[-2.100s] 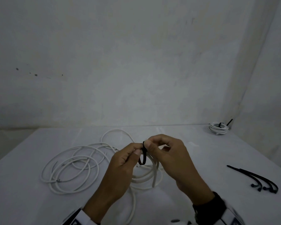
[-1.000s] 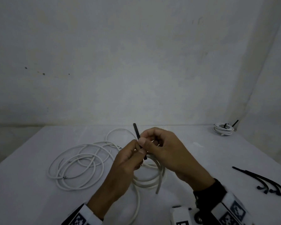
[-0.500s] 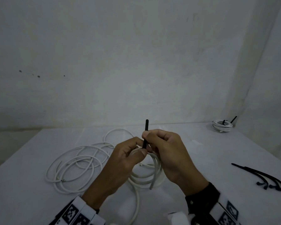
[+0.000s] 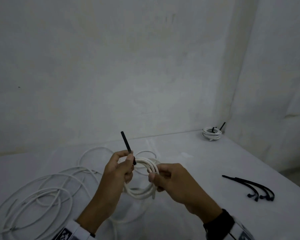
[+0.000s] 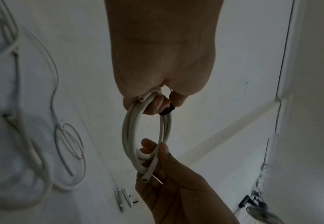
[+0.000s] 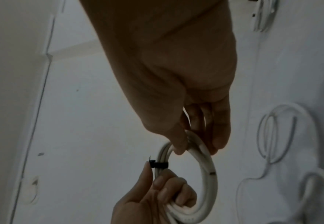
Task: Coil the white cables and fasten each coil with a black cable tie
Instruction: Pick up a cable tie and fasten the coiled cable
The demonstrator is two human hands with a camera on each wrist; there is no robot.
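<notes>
coil (image 4: pixel 142 179) between both grips (tie (image 4: pixel 128 149) leftward)

The right hand (image 4: pixel 173 181) is letting go of the black cable tie (image 4: pixel 127 147) and gripping the far side of the white coil (image 4: pixel 142 179), away from the tie. The left hand (image 4: pixel 119 170) is now pinching the tie alone, its tail sticking up longer above the coil than a moment ago. The tie's loop is sitting tight around the coil's strands.
</notes>
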